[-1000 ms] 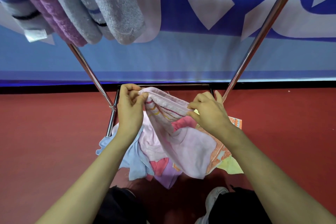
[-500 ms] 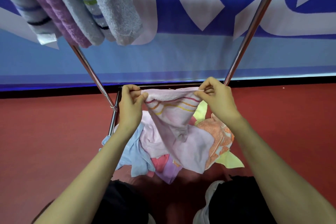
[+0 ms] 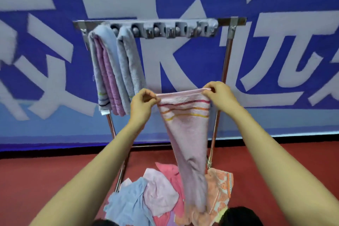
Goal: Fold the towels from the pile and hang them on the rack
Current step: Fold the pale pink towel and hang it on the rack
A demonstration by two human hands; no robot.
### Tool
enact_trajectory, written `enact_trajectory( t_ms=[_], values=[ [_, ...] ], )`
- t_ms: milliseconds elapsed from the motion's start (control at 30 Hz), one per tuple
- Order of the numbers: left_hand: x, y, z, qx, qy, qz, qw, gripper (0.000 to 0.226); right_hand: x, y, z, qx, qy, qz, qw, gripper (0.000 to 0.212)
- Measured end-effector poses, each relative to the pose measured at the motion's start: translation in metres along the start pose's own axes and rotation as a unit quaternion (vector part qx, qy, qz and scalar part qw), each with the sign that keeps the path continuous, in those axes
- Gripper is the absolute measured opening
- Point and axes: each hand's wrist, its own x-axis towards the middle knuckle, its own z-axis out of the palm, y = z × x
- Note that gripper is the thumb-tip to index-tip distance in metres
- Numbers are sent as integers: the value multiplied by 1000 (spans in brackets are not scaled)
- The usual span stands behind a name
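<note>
The steel towel rack [image 3: 228, 55] stands on the red floor [image 3: 45, 180]. Folded grey and purple hung towels [image 3: 111, 71] drape over the left end of its top bar, and the rest of the bar shows only grey holders [image 3: 176, 30]. The pile [image 3: 159, 194] of unfolded towels lies on the floor between the rack's legs.

The pink striped towel [image 3: 185, 128] is stretched in front of the rack's right half, and its lower end trails into the pile. The left hand [image 3: 142, 104] pinches its top left corner and the right hand [image 3: 219, 93] its top right corner.

The hanging part narrows and looks bunched, so a fold made now would likely come out crooked. The trailing end could also snag a neighbouring towel in the pile. A light corner pinch may slip and drop the towel.
</note>
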Motion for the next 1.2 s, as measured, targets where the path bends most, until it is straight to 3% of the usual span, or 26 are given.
enact_trajectory(
  t_ms=[133, 200, 300, 467, 633, 767, 967, 1100, 1200],
  values=[
    [14, 62, -8, 33, 4, 61, 998, 34, 7, -49, -56, 21, 60, -43, 997, 15],
    [17, 85, -16, 6, 15, 80, 997, 28, 4, -62, -73, 96, 78, -57, 991, 13],
    [16, 100, -24, -33, 23, 77, 996, 29, -6, -67, -79, 163, 44, -44, 985, 12],
    [18, 95, -27, 58, 19, 96, 993, 36, -5, -74, -81, 156, 48, -49, 985, 12],
    [20, 110, -28, 138, 58, 124, 981, 25, -1, -86, -83, 160, 9, -56, 986, 10],
    [22, 114, -38, 119, 46, 86, 988, 12, -2, -95, -90, 200, -41, -91, 975, 12],
    [25, 113, -30, 137, 78, 49, 986, 44, -11, -119, -91, 198, -150, -169, 954, 11],
    [25, 114, -19, 153, 105, 50, 981, 49, -11, -129, -89, 188, -176, -179, 950, 11],
    [29, 110, -15, 144, 102, 28, 984, 51, -10, -132, -91, 156, -213, -187, 946, 22]
  ],
)
